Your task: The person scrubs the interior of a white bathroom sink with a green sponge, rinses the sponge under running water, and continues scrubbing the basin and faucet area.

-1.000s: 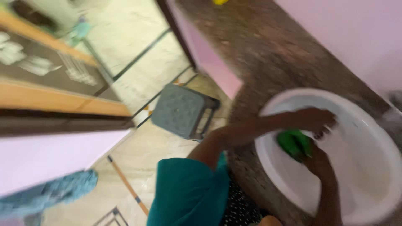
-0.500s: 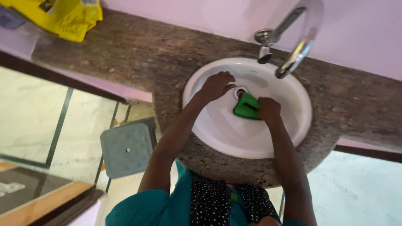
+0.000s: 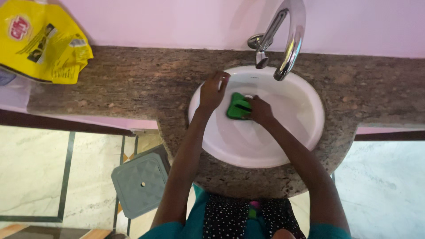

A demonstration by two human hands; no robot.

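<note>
A person leans over a white sink (image 3: pixel 283 150) set in a speckled stone bench (image 3: pixel 133 84). The right hand (image 3: pixel 260 110) grips a green scrubbing pad (image 3: pixel 238 106) – now pushed leftward across the basin from half a second ago. The left hand (image 3: pixel 212 92), open, has shifted up onto the rim – scrubbing seems underway.

Speckled brown stone counter (image 3: pixel 133 84) bears a crumpled yellow packet (image 3: pixel 42 42).

Home washroom, basin (image 3: pixel 283 146), tap (image 3: pixel 287 40), granite counter (image 3: pixel 133 84)
</note>
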